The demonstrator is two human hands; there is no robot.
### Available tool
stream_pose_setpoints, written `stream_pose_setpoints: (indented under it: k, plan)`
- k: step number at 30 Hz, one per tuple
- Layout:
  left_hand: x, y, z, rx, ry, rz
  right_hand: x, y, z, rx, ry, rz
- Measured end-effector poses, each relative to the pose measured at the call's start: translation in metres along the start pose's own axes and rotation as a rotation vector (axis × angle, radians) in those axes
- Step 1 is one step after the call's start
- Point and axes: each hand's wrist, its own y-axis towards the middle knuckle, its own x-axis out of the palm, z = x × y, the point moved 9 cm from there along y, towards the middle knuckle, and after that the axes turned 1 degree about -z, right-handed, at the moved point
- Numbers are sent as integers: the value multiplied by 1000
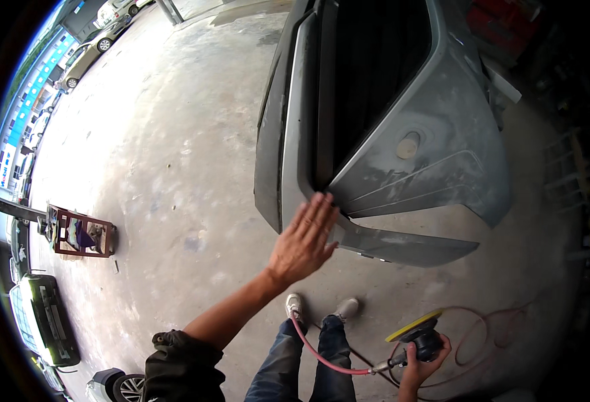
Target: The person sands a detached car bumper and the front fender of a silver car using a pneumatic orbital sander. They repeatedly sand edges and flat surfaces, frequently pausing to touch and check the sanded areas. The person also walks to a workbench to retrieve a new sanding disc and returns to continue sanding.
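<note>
A grey car body panel [435, 174], dull and patchy as if sanded, stands in front of me, with an upright pillar, a dark opening and a round filler-flap area. My left hand [300, 246] lies with fingers stretched out on the lower corner where pillar and sill [409, 245] meet. Low on the right, my right hand [423, 367] grips an air sander [427, 342], its yellow-edged pad [412, 325] tilted up and apart from the panel. A reddish air hose [338, 366] runs from the sander across my legs.
More hose [486, 321] loops over the concrete floor [174, 147] to the right. A dark red wheeled cart [84, 232] holding cloths stands left. Parked cars, including a dark one [43, 318], line the left side. My shoes [295, 305] are below the sill.
</note>
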Motion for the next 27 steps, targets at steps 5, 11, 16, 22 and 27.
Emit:
stream_pose_setpoints:
  k: [5,11,16,22,27]
  plan:
    - [-65,37,-35,-63,41,147,43,-19,-38,103,138,-84]
    - [-107,81,-54,-88,26,257,93,-27,-75,111,259,-201]
    - [-94,67,-52,-85,25,226,110,-28,-87,92,245,-277]
    - [-73,39,-51,-80,22,198,121,-13,-101,37,216,-310]
    - [-55,17,-53,-109,10,159,139,2,-127,-46,202,-377]
